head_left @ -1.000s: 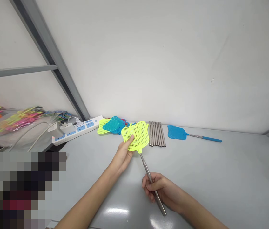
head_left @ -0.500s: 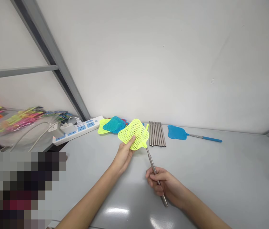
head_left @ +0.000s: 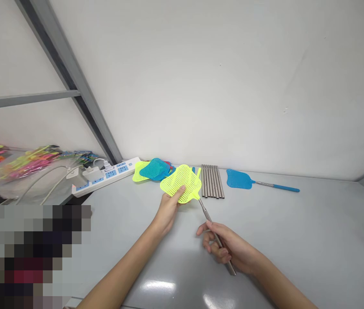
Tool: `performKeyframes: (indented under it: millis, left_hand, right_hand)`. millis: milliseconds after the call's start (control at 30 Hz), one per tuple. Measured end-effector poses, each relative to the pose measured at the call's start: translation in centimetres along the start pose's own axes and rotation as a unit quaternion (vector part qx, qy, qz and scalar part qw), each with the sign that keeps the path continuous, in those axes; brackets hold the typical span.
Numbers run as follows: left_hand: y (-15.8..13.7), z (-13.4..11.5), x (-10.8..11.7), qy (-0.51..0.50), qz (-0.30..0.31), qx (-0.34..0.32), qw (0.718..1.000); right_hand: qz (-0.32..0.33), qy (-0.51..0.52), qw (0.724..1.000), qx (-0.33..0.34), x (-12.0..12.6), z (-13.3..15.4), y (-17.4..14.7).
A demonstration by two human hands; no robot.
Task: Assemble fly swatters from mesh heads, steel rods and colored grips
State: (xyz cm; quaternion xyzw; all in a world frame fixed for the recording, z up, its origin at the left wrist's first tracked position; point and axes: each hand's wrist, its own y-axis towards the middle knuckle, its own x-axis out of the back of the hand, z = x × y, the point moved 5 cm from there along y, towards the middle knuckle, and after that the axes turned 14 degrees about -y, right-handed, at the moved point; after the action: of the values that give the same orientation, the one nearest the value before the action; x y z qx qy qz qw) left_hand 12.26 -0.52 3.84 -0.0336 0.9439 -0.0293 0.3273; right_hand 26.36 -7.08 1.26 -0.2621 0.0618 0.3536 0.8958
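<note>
A yellow perforated fly swatter head is pinched in my left hand, thumb on top. From its neck a metal telescopic rod slants down to the right. My right hand is curled loosely round that rod, its fingers partly apart. Behind the head lie stacked swatter heads, a teal one over a yellow one. Several bare metal rods lie side by side to the right. Farther right rests a whole blue fly swatter with a blue grip.
A white power strip with plugs and cables stands at the left. Beyond it are plastic bags of colourful swatter parts. A white wall rises behind the grey table. The lower left corner is pixelated.
My right hand and the rod's lower end have shifted slightly to the right, and the fingers have loosened a little. My left hand keeps its hold on the yellow head.
</note>
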Motion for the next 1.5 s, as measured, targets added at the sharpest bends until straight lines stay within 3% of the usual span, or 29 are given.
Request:
performKeyframes:
  millis: [233, 500, 700, 1500]
  left_hand:
    - [-0.1, -0.3, 0.0, 0.012, -0.011, -0.013, 1.000]
    - [0.3, -0.5, 0.7, 0.099, -0.031, -0.031, 0.994]
    - [0.4, -0.4, 0.9, 0.094, -0.023, -0.052, 0.994]
    - [0.1, -0.1, 0.3, 0.128, -0.006, -0.029, 0.991]
  right_hand:
    - [0.002, 0.021, 1.000, -0.011, 0.2, 0.0, -0.2]
    - [0.002, -0.041, 0.999, -0.008, 0.9, 0.5, -0.7]
    - [0.011, -0.047, 0.999, -0.015, 0.9, 0.2, -0.6]
    - [0.020, 0.027, 0.999, -0.027, -0.3, -0.4, -0.3]
